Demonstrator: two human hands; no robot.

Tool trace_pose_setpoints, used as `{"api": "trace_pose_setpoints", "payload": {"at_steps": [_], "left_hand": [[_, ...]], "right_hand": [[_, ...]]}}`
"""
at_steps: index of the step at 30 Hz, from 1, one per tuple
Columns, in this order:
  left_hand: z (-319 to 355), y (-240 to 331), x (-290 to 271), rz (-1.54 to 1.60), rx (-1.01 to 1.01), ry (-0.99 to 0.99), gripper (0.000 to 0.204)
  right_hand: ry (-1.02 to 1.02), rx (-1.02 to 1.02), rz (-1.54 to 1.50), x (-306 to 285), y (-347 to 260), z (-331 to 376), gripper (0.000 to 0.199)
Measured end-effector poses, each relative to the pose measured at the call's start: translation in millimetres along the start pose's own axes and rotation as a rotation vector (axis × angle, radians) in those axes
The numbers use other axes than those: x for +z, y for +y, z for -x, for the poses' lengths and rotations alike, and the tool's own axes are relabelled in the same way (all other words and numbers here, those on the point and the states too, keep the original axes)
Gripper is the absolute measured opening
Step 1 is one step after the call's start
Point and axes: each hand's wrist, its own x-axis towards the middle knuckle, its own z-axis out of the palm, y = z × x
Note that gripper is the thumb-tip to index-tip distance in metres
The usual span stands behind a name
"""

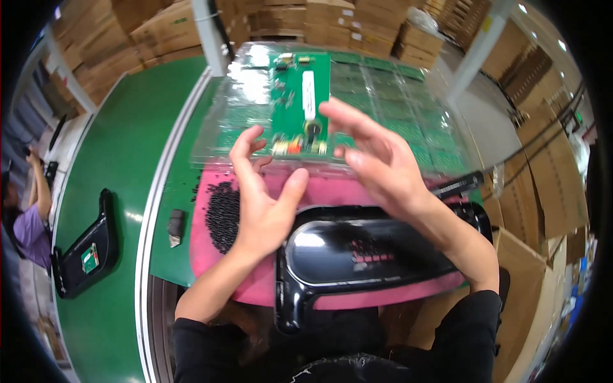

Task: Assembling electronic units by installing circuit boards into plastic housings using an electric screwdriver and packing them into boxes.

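A green circuit board (297, 86) with a white label lies over a clear plastic tray (220, 143) in front of me. My left hand (268, 207) is open just below the board's lower left corner, fingers curved and thumb apart, holding nothing. Beside the board's right edge is my right hand (386, 159), open, its index fingertip very near or on the edge; I cannot tell if they touch. Beneath both hands a glossy black plastic housing (332, 252) rests on a pink mat (255, 290). Small black screws (223, 217) are heaped left of my left hand.
More boards (383, 96) sit in the tray's compartments. A black electric screwdriver (460, 185) is by my right forearm. Another black housing (89, 249) with a small board lies on the green conveyor (121, 153). A person (32, 217) is at far left; cardboard boxes (536, 172) stand right.
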Motion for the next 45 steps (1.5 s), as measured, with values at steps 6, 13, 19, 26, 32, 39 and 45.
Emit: {"api": "trace_pose_setpoints", "payload": {"at_steps": [6,13,19,26,32,39,45], "left_hand": [[20.7,40.2,13.1,0.636,-0.469,-0.659,0.049],[14.2,61.4,29.9,0.195,-0.494,-1.5,0.058],[12.9,32.3,34.2,0.152,-0.181,-1.54,0.052],[27.0,27.5,29.9,-0.071,-0.165,-1.106,0.067],[18.1,15.9,22.9,-0.204,-0.219,-1.076,0.066],[25.3,13.7,27.4,-0.533,-0.185,-1.037,0.067],[27.6,9.6,29.2,-0.598,-0.178,-1.051,0.065]], "right_hand": [[0.151,0.177,0.203,3.3,-45.8,102.8,0.084],[0.143,-0.07,1.092,-10.1,-50.7,173.5,0.034],[0.269,0.409,0.606,-1.0,-50.9,205.7,0.015],[0.484,0.702,-0.025,-14.7,-40.9,202.2,0.029],[0.17,0.409,0.553,-40.6,-12.7,180.4,0.063],[0.095,0.362,0.797,-52.7,7.1,169.6,0.061],[0.107,0.311,0.82,-49.8,12.0,170.0,0.059]]}}
